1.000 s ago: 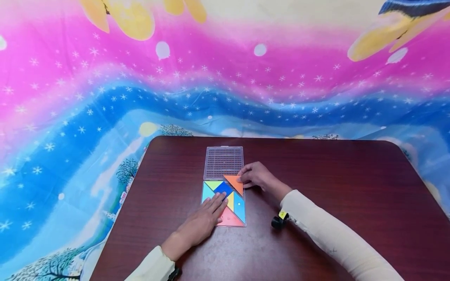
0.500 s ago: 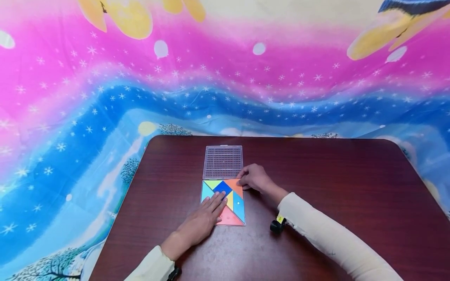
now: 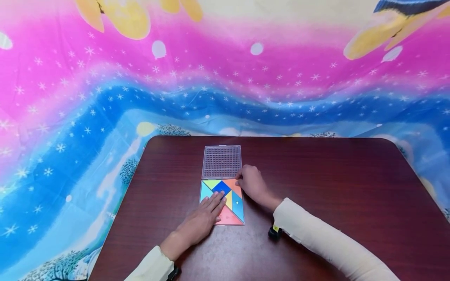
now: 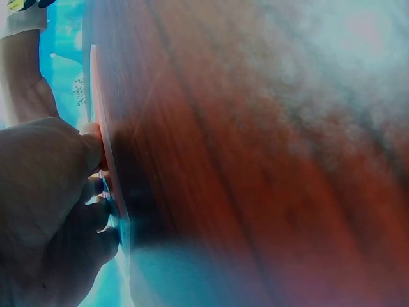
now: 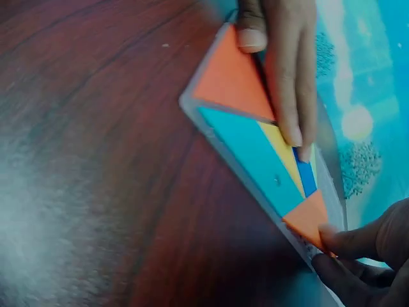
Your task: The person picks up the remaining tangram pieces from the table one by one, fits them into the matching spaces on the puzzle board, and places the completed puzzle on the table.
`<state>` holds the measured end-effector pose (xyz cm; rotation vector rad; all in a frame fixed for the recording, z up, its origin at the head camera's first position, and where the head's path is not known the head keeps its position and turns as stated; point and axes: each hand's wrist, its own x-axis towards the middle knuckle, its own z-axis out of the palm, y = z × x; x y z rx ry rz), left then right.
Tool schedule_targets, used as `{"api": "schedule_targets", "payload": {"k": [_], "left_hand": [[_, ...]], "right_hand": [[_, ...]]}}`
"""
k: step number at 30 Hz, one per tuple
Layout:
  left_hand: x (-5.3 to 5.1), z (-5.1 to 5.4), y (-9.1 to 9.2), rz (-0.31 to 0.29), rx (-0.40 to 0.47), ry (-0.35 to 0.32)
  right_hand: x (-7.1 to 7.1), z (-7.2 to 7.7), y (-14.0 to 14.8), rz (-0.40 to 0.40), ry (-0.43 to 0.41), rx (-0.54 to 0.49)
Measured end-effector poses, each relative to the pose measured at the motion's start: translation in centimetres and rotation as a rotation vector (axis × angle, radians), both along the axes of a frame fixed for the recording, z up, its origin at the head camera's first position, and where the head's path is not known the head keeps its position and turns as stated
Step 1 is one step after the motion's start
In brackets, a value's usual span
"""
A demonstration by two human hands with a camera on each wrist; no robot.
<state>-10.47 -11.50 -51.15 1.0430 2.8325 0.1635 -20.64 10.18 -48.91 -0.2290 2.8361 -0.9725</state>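
Note:
A square tangram lies in a clear plastic case on the table. Its blue square (image 3: 221, 188), yellow triangle (image 3: 229, 200), light-blue parallelogram (image 3: 238, 205), green triangle (image 3: 211, 183) and pink triangle (image 3: 230, 217) fit closely together. Over the left part of these pieces my left hand (image 3: 200, 220) rests with fingers extended, partly hiding a turquoise triangle (image 3: 205, 191). My right hand (image 3: 254, 183) is at the far right corner, where its thumb and curled fingers pinch the edge of the orange triangle (image 5: 310, 216). That triangle sits in the corner beside the blue square.
The case's gridded half (image 3: 221, 162) lies flat beyond the tangram. Dark brown wood makes up the tabletop (image 3: 316, 175). Behind it hangs a colourful printed cloth (image 3: 225, 86). Black wrist cameras, one (image 3: 275, 233) under the right sleeve, sit close to the table.
The orange triangle has moved down and left from a skewed position into the corner, level with its neighbours. My right hand has followed it slightly left; the left hand has stayed put.

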Motion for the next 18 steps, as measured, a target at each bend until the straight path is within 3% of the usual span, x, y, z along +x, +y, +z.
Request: {"api": "schedule_targets", "payload": {"k": [10, 18], "left_hand": [[0.0, -0.1, -0.1, -0.013, -0.013, 0.032], [0.0, -0.1, 0.0, -0.017, -0.018, 0.043]], "right_hand": [[1.1, -0.8, -0.1, 0.084, 0.179, 0.136], [1.4, -1.4, 0.0, 0.155, 0.261, 0.213]]}}
